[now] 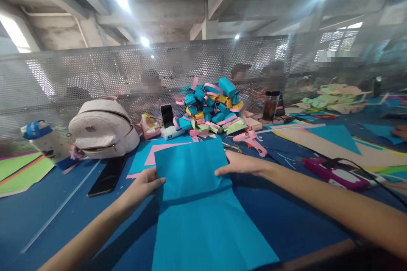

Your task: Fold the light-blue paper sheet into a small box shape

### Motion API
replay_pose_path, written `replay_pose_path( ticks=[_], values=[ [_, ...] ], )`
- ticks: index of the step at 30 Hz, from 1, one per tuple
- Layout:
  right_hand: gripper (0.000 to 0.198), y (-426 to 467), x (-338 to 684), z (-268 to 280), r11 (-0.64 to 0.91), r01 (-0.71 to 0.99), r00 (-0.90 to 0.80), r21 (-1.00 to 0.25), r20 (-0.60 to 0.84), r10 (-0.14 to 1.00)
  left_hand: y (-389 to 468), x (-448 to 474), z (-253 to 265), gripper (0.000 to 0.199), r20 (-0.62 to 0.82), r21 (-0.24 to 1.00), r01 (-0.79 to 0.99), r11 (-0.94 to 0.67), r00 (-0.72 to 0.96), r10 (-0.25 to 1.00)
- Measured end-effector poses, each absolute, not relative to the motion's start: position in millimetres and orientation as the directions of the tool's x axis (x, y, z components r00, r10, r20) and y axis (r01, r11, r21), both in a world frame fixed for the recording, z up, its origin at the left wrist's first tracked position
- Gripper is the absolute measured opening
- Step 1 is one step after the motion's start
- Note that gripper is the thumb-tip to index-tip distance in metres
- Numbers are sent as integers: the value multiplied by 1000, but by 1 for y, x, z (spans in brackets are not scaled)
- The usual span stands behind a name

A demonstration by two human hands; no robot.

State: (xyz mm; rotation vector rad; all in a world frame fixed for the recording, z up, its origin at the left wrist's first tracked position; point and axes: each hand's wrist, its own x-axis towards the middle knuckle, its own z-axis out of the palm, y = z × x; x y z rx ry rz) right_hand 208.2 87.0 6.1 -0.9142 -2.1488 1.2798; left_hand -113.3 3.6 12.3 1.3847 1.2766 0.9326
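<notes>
Here both hands (144,184) (238,164) grip a folded blue sheet (197,203), its near edge cut off.

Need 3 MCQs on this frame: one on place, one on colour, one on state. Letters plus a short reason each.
1. Where does the black phone lie?
A. on the table in front of the backpack
B. on the paper pile
C. in the right hand

2. What colour is the sheet both hands hold?
A. pink
B. blue
C. green

3. How is the sheet?
A. rolled up
B. torn in two
C. folded, far part raised

A: it lies flat below the bag.
B: plainly blue.
C: left hand and right hand grip its raised part's edges.
</notes>
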Motion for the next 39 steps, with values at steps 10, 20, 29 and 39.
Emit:
replay_pose_path(
  ticks=[10, 20, 29, 39],
  values=[
    [88, 88, 192, -22, 390, 215, -681, -895, 149, 717, 8, -110, -7, 50, 3, 941, 333, -53, 149, 989],
    [40, 89, 192, -33, 363, 423, -551, -831, 82, 831, 18, -116, -20, 23, 47, 855, 514, -72, 61, 997],
    [53, 93, 195, -41, 426, 326, -634, -844, 140, 761, 15, -118, -28, 35, 158, 793, 574, -204, 130, 979],
    [20, 95, 199, -28, 556, 86, -811, -827, 265, 521, 8, -122, -9, 28, 218, 626, 488, -608, 639, 738]
  ],
)
